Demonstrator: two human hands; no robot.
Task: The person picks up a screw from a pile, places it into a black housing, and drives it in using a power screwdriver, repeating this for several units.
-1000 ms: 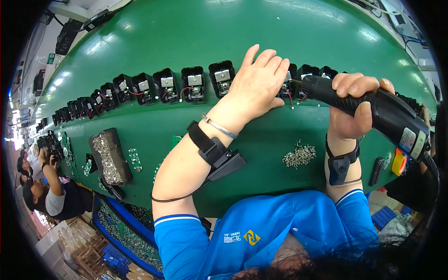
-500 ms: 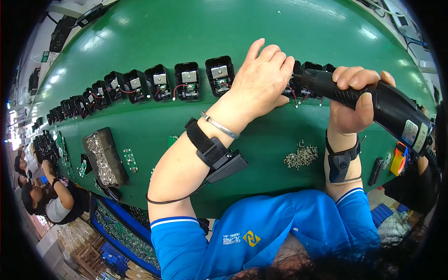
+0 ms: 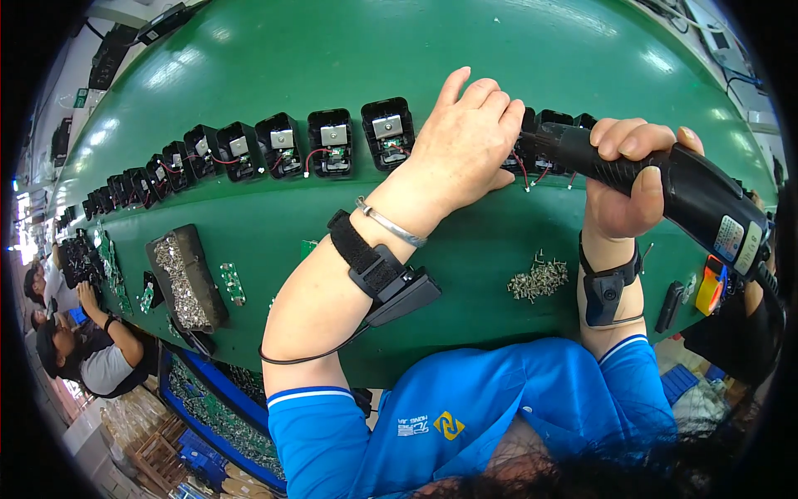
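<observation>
My right hand (image 3: 633, 179) is wrapped round a black electric screwdriver (image 3: 682, 187), which lies nearly level with its nose pointing left. The screwdriver's tip reaches a black plastic housing (image 3: 526, 125) beside my left fingers. My left hand (image 3: 470, 137) is curled round that housing's left side, thumb toward me; its fingertips and most of the housing are hidden. Just left of it stands another open housing (image 3: 388, 133), with a metal plate, a small green board and wires inside. More such housings (image 3: 332, 143) continue leftward in a curved row.
Loose screws (image 3: 539, 279) are heaped on the green table (image 3: 449, 316) between my forearms. To the left lies a dark tray (image 3: 184, 283) of small metal parts, near a green circuit board (image 3: 233, 284). A co-worker (image 3: 100, 358) sits at the far left, above a blue-rimmed bin (image 3: 199, 416).
Both my hands and the screwdriver stay almost where they were. The housings left of my hand appear slightly farther left. The co-worker at the left has shifted a little.
</observation>
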